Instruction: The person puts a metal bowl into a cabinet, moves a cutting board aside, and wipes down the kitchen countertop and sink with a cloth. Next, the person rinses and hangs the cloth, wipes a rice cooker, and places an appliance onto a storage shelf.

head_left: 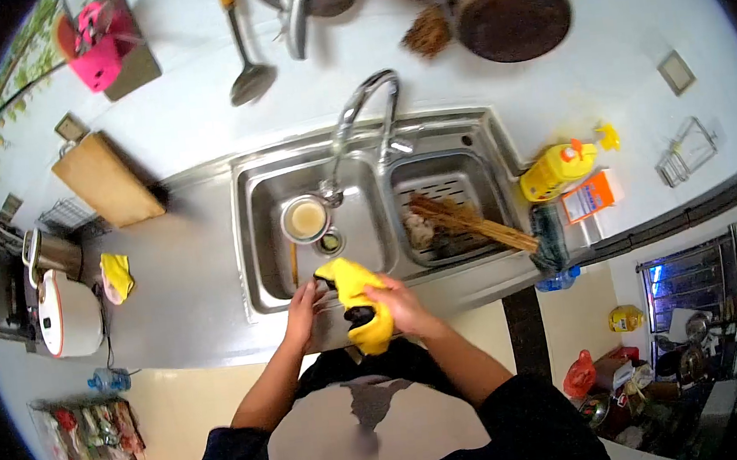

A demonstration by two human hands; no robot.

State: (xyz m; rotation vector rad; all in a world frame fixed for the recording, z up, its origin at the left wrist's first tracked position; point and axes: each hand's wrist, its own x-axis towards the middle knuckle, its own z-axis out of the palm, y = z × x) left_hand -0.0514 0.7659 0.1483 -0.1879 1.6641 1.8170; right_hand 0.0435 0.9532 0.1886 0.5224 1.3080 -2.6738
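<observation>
Here, bowl (286, 224) of liquid (305, 219), held cloth (352, 279)

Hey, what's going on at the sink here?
A person stands at the double sink, the right hand gripping a yellow cloth with something dark in its folds, the left hand by its edge. A bowl of cloudy liquid sits in the left basin; wooden sticks lie across the right.

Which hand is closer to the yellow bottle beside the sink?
Right. The right hand, gripping the yellow cloth, is left of the yellow bottle; the left hand is farther left, beyond the cloth.
</observation>
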